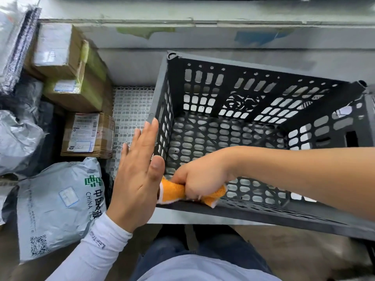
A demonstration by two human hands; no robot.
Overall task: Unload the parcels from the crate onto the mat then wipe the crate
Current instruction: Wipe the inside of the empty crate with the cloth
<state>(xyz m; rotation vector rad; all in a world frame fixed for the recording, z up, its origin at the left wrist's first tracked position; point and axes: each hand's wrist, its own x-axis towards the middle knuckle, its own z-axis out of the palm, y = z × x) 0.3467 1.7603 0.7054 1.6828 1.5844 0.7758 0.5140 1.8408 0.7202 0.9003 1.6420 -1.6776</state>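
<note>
Left of the crate, grey parcel printed "CHINA", QR-coded.

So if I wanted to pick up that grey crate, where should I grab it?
Probably the top rim of the crate, with one hand on each side, coming from above. The rim is solid and thick, and the crate is empty of parcels. The left hand already rests flat against one side wall, so that side is free to grip.
</note>
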